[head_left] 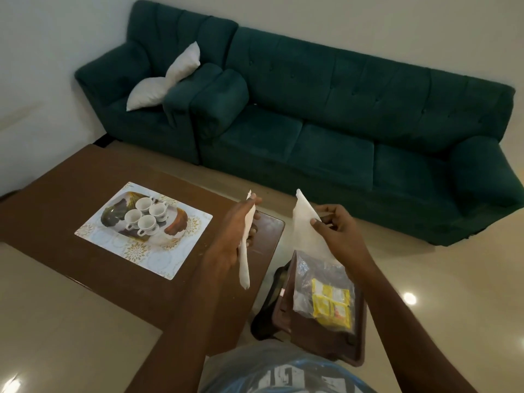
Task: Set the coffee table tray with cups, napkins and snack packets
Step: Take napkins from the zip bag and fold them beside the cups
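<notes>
A patterned white tray [119, 245] lies on the brown coffee table [71, 182] and carries several white cups [146, 215] grouped together. Over the table's right end, my left hand [236, 225] grips a folded white napkin [244, 265] that hangs down edge-on. My right hand [336, 228] holds a second white napkin [304, 222] by its right edge, spread flat and upright. Below it a brown stool or small tray [326, 344] bears a clear plastic bag with yellow snack packets [330, 303].
A dark green sofa [340, 123] with a white pillow [161, 80] runs along the far wall behind the table. Glossy beige floor [425, 279] surrounds the table. A dark object [266, 307] lies on the floor between table and stool.
</notes>
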